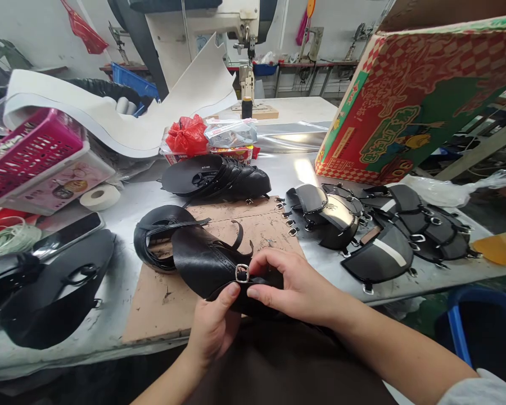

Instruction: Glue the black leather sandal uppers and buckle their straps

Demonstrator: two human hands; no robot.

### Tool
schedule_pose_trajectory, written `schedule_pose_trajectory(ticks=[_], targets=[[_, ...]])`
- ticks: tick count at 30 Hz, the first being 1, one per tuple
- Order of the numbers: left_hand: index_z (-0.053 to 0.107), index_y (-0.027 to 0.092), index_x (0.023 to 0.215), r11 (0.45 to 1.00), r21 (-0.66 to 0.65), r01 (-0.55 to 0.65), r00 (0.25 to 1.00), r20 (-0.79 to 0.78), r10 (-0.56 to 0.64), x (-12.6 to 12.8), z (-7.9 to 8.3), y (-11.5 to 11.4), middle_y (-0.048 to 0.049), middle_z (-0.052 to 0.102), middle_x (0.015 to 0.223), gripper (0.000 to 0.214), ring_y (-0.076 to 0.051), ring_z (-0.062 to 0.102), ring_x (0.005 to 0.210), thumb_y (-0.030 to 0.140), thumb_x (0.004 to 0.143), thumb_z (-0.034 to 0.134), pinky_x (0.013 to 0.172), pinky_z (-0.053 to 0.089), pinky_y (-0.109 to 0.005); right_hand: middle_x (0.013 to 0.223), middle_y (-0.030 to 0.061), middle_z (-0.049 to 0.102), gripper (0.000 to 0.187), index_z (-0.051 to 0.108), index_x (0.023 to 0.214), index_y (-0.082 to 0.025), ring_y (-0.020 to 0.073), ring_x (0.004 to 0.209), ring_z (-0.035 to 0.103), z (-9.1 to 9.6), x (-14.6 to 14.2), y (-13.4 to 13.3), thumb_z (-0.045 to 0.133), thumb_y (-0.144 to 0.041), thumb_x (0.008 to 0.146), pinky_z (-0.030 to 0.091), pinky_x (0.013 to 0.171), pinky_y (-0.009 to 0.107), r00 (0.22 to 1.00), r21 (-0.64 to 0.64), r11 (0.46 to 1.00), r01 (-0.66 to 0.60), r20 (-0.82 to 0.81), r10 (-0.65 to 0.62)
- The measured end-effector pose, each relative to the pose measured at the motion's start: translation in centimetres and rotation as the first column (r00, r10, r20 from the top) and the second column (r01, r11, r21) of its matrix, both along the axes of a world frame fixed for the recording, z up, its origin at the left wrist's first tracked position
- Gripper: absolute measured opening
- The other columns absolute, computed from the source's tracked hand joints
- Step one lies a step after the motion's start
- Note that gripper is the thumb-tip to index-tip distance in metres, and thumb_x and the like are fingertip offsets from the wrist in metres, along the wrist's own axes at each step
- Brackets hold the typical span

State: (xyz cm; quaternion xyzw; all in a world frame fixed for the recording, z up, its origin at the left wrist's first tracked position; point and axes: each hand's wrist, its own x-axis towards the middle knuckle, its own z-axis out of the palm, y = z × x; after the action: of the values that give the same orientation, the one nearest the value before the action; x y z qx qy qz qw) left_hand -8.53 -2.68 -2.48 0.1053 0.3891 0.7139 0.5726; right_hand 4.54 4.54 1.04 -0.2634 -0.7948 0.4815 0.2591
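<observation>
Both hands are on a black leather piece (202,256) with a line of decorative holes and loose straps. My left hand (217,320) grips its lower edge, thumb on top just below a silver buckle (242,273); its other fingers are hidden underneath. My right hand (295,287) pinches a narrow black strap (259,279) at the buckle's right side. Whether the strap is fully through the buckle I cannot tell. A rolled black leather band (145,242) lies against the piece on the left. Under them is a scuffed tan board (160,304).
Stacked black leather pieces (215,177) lie behind the board. Buckled black pieces (379,247) are piled at right, near a tall red-green carton (405,112). At left are a phone (69,233), tape roll (100,197) and pink basket (34,152). A sewing machine (202,25) stands behind.
</observation>
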Motion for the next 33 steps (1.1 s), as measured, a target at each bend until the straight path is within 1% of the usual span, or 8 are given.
schedule_pose_trajectory(ticks=[6, 10, 15, 19, 23, 26, 30, 33], targets=[[0.073, 0.021, 0.068, 0.999, 0.016, 0.048, 0.998, 0.047, -0.048, -0.2, -0.2, 0.0, -0.0039, 0.072, 0.075, 0.021, -0.016, 0.065, 0.073, 0.024, 0.050, 0.083, 0.069, 0.054, -0.023, 0.076, -0.0013, 0.060, 0.012, 0.059, 0.082, -0.019, 0.0137, 0.072, 0.054, 0.2, -0.5, 0.1, 0.062, -0.021, 0.070, 0.042, 0.065, 0.024, 0.999, -0.061, 0.997, 0.042, 0.010, -0.041], [0.073, 0.021, 0.067, 0.996, -0.022, 0.088, 0.994, 0.073, -0.086, -0.3, 0.1, 0.0, -0.0041, 0.072, 0.074, 0.022, -0.017, 0.065, 0.069, 0.026, 0.048, 0.084, 0.074, 0.054, -0.030, 0.070, -0.0021, 0.058, 0.008, 0.060, 0.076, -0.018, 0.0126, 0.066, 0.052, 0.0, -0.8, 0.2, 0.061, -0.023, 0.069, 0.039, 0.060, 0.023, 0.998, -0.108, 0.994, 0.030, 0.054, -0.024], [0.073, 0.019, 0.073, 0.994, -0.062, 0.085, 0.993, 0.086, -0.079, -0.2, 0.6, -0.1, -0.0037, 0.072, 0.072, 0.031, -0.018, 0.064, 0.068, 0.027, 0.045, 0.085, 0.081, 0.052, -0.036, 0.058, -0.0055, 0.050, 0.006, 0.054, 0.067, -0.018, 0.0090, 0.054, 0.044, -0.1, -1.2, 0.2, 0.060, -0.020, 0.066, 0.033, 0.049, 0.020, 0.999, -0.229, 0.972, 0.048, 0.028, -0.043], [0.071, 0.021, 0.086, 0.997, -0.032, 0.072, 0.996, 0.064, -0.070, -0.1, 0.4, -0.1, -0.0020, 0.071, 0.078, 0.039, -0.022, 0.064, 0.083, 0.026, 0.049, 0.083, 0.086, 0.049, -0.037, 0.060, -0.0053, 0.050, 0.008, 0.051, 0.066, -0.018, 0.0089, 0.055, 0.043, 0.0, -1.2, 0.1, 0.059, -0.019, 0.065, 0.033, 0.049, 0.019, 0.997, -0.186, 0.980, 0.073, 0.026, -0.069], [0.067, 0.017, 0.097, 0.994, -0.041, 0.105, 0.994, 0.021, -0.104, 0.0, 0.3, 0.1, -0.0037, 0.070, 0.074, 0.055, -0.027, 0.062, 0.092, 0.027, 0.045, 0.085, 0.087, 0.047, -0.039, 0.060, -0.0044, 0.051, 0.006, 0.054, 0.067, -0.018, 0.0096, 0.055, 0.044, 0.2, -0.9, 0.0, 0.059, -0.022, 0.067, 0.033, 0.050, 0.020, 0.999, -0.118, 0.992, 0.046, 0.026, -0.044], [0.068, 0.015, 0.093, 0.995, -0.048, 0.087, 0.996, 0.023, -0.086, 0.1, 0.2, 0.1, -0.0041, 0.070, 0.072, 0.053, -0.028, 0.062, 0.092, 0.027, 0.043, 0.085, 0.087, 0.047, -0.040, 0.061, -0.0029, 0.052, 0.006, 0.056, 0.067, -0.018, 0.0112, 0.058, 0.045, 0.0, -0.8, -0.2, 0.058, -0.023, 0.068, 0.035, 0.053, 0.022, 0.999, -0.140, 0.989, 0.048, 0.009, -0.047], [0.071, 0.014, 0.077, 0.993, -0.080, 0.089, 0.993, 0.082, -0.083, 0.2, -0.2, -0.1, -0.0044, 0.070, 0.069, 0.039, -0.029, 0.063, 0.088, 0.027, 0.043, 0.086, 0.087, 0.047, -0.042, 0.058, -0.0030, 0.050, 0.010, 0.053, 0.061, -0.017, 0.0109, 0.056, 0.043, -0.5, -1.0, -0.5, 0.059, -0.024, 0.064, 0.033, 0.053, 0.022, 0.997, -0.254, 0.966, 0.055, -0.041, -0.067], [0.071, 0.014, 0.070, 0.989, -0.067, 0.135, 0.985, 0.121, -0.126, 0.2, -0.5, -0.4, -0.0047, 0.070, 0.070, 0.032, -0.027, 0.064, 0.086, 0.027, 0.045, 0.085, 0.087, 0.047, -0.039, 0.057, -0.0028, 0.050, 0.016, 0.052, 0.059, -0.017, 0.0105, 0.054, 0.042, -0.6, -1.2, -0.6, 0.062, -0.029, 0.063, 0.032, 0.051, 0.023, 0.996, -0.343, 0.939, 0.029, -0.070, -0.057]])
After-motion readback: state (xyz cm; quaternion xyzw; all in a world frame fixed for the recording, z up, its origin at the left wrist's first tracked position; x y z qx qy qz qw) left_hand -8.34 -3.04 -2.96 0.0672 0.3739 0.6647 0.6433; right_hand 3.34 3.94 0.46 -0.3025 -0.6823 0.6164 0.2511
